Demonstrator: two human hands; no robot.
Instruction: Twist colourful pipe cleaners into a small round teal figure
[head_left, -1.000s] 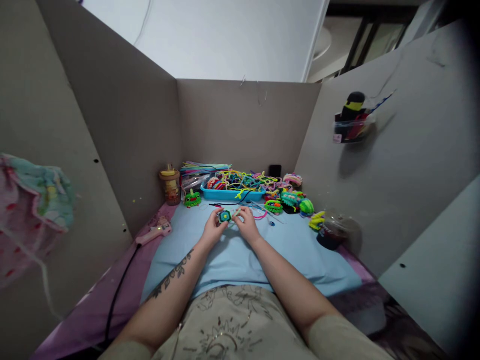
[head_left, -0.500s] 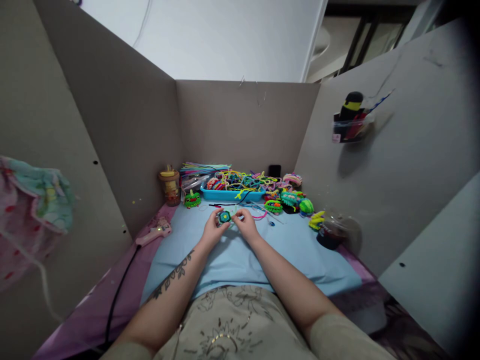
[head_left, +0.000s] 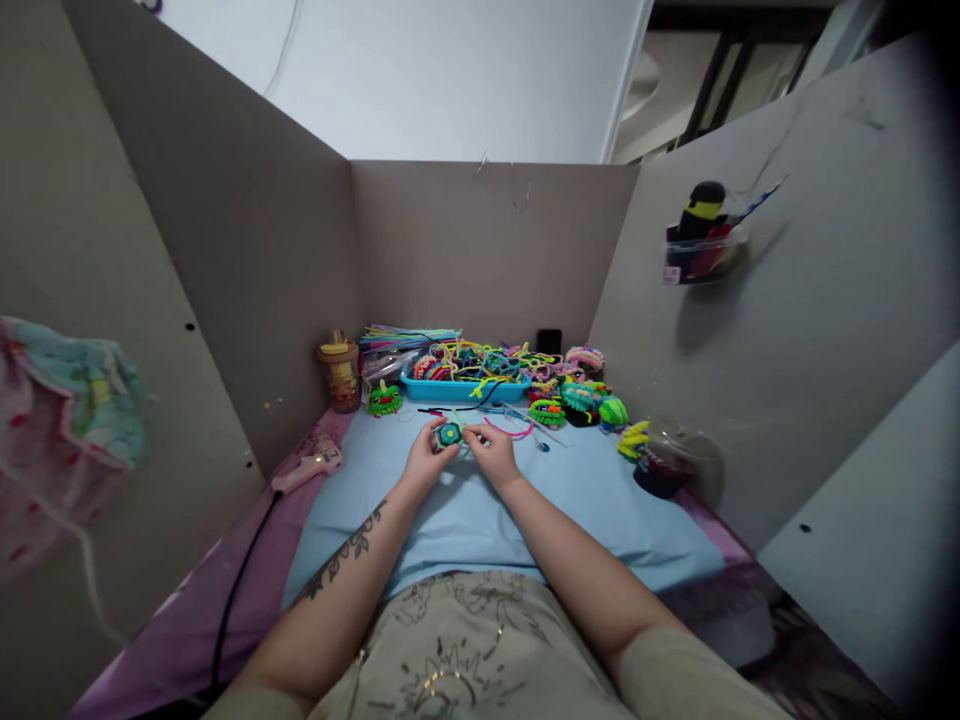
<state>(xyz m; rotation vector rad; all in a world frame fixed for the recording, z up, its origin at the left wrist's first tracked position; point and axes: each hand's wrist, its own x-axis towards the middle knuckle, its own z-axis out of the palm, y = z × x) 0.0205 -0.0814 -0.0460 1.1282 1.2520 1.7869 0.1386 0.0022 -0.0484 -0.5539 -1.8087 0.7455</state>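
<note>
My left hand [head_left: 426, 460] is closed round the edge of a small teal, dark-banded hexagonal piece [head_left: 450, 434] with a yellow centre, fuzzy-looking like pipe cleaner. Beside it, my right hand [head_left: 492, 455] pinches at the piece's right edge. A pale green strand [head_left: 459, 420] rises between the hands; its end at my right fingertips is too small to make out. Both hands are just above the light blue cloth [head_left: 465, 520]. Past my right hand lies a pink pipe cleaner [head_left: 511, 432] in a curve.
A blue tray [head_left: 465, 391] heaped with coloured pipe cleaners stands at the back. Finished-looking fuzzy figures, one a green frog [head_left: 385, 399], sit around it. A pink glue gun [head_left: 309, 468] lies left, its black cord trailing forward. At right stands a dark-filled tub [head_left: 663, 466]. Panels enclose three sides.
My right hand has moved slightly left, closer to the hexagonal piece. More of the pale green strand shows standing above it. My left hand stays in place.
</note>
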